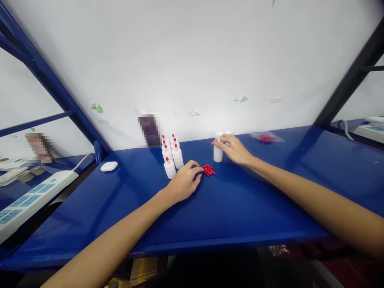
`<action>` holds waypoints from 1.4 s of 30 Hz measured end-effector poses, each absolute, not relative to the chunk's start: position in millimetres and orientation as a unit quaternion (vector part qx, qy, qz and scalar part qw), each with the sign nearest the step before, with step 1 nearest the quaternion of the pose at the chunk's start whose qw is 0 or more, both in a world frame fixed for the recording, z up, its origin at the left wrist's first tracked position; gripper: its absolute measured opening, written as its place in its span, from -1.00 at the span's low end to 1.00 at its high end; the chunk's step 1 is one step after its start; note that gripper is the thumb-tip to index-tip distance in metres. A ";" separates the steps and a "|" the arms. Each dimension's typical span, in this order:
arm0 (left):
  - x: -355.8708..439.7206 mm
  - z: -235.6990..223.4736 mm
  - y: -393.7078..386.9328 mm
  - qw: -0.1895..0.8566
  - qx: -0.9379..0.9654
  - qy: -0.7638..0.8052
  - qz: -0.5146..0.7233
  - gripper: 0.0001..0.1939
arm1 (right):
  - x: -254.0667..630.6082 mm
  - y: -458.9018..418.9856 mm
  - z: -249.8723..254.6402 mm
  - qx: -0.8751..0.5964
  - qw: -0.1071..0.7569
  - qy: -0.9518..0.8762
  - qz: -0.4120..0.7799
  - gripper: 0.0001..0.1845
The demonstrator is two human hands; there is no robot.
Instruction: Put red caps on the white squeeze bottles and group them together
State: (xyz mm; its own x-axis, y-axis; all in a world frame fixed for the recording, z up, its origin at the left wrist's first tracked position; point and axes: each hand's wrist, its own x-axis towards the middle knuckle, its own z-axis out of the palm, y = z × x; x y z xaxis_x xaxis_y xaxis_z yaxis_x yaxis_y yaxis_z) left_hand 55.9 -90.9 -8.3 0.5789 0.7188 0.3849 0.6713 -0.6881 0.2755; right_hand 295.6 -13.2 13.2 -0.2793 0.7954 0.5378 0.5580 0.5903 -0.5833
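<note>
My right hand (pixel 234 149) has its fingers closed around the upper part of a white squeeze bottle (pixel 218 155), which stands upright on the blue table. The bottle's pale nozzle shows no red cap. My left hand (pixel 186 181) reaches to a small pile of red caps (pixel 209 170); its fingertips are at the pile's left edge, thumb and forefinger apart. Left of the pile, several white squeeze bottles (pixel 169 169) with red-tipped nozzles stand upright in two rows. White shapes, partly hidden, show behind my right hand.
A clear plastic bag (pixel 266 137) with red pieces lies at the back right of the blue table (pixel 210 224). A white rounded object (pixel 109 166) sits at the left. A power strip (pixel 36 200) lies beyond the left edge. Blue frame posts (pixel 60 84) flank the table, with a wall behind.
</note>
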 end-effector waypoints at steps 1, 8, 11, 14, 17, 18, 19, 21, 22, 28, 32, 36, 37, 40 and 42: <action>55.7 -7.8 -91.0 0.049 0.888 0.392 0.236 -0.71 | 295.5 -14.3 11.9 -0.424 0.424 -0.786 0.151 -0.66; 55.4 -5.6 -91.1 0.038 0.895 0.394 0.207 -0.69 | 286.2 -20.4 4.8 -0.379 0.487 -0.728 0.300 -0.73; 56.0 -4.9 -91.1 0.037 0.895 0.393 0.208 -0.71 | 278.5 -25.1 2.1 -0.344 0.476 -0.695 0.414 -0.76; 56.3 -3.3 -91.6 0.032 0.897 0.394 0.199 -0.73 | 271.7 -32.8 2.1 -0.316 0.458 -0.656 0.510 -0.80; 55.6 -1.1 -91.6 0.028 0.900 0.394 0.184 -0.73 | 267.1 -42.0 5.8 -0.296 0.434 -0.658 0.540 -0.81; 55.1 -0.6 -91.5 0.028 0.901 0.394 0.182 -0.74 | 266.0 -44.7 7.3 -0.293 0.429 -0.668 0.532 -0.81; 54.4 -0.4 -91.2 0.029 0.901 0.393 0.182 -0.75 | 265.3 -47.0 8.6 -0.292 0.427 -0.682 0.517 -0.82; 53.2 -0.8 -90.7 0.030 0.902 0.391 0.183 -0.76 | 264.3 -50.4 10.0 -0.296 0.421 -0.710 0.481 -0.84; 52.7 -1.2 -90.5 0.027 0.901 0.390 0.186 -0.77 | 264.0 -51.7 10.0 -0.299 0.417 -0.723 0.463 -0.85; 54.2 2.3 -92.6 0.021 0.876 0.383 0.293 -0.69 | 261.2 -63.3 9.3 -0.394 0.349 -0.828 0.193 -0.83; 57.8 8.0 -97.1 0.141 0.799 0.403 0.423 -0.80 | 255.6 -74.5 14.5 -0.451 0.257 -0.853 0.054 -0.83; 59.9 7.3 -100.9 0.274 0.728 0.391 0.492 -0.79 | 251.1 -81.4 19.2 -0.454 0.236 -0.859 0.013 -0.80; 60.0 6.7 -101.4 0.282 0.724 0.387 0.497 -0.79 | 250.8 -82.5 19.9 -0.452 0.235 -0.861 0.011 -0.79; 60.3 5.9 -102.7 0.267 0.733 0.375 0.501 -0.80 | 251.7 -85.0 21.3 -0.444 0.239 -0.863 0.017 -0.79; 60.6 6.5 -103.7 0.240 0.751 0.360 0.498 -0.82 | 253.6 -86.2 21.9 -0.427 0.245 -0.870 0.029 -0.79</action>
State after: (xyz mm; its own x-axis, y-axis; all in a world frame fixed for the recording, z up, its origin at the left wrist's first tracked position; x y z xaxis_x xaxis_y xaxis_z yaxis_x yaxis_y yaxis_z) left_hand 60.6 -103.7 6.5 0.2444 0.7808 0.5750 0.3020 -0.6248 0.7200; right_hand 253.6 -86.2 21.9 -0.5153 0.7574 0.4010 0.7289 0.6334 -0.2596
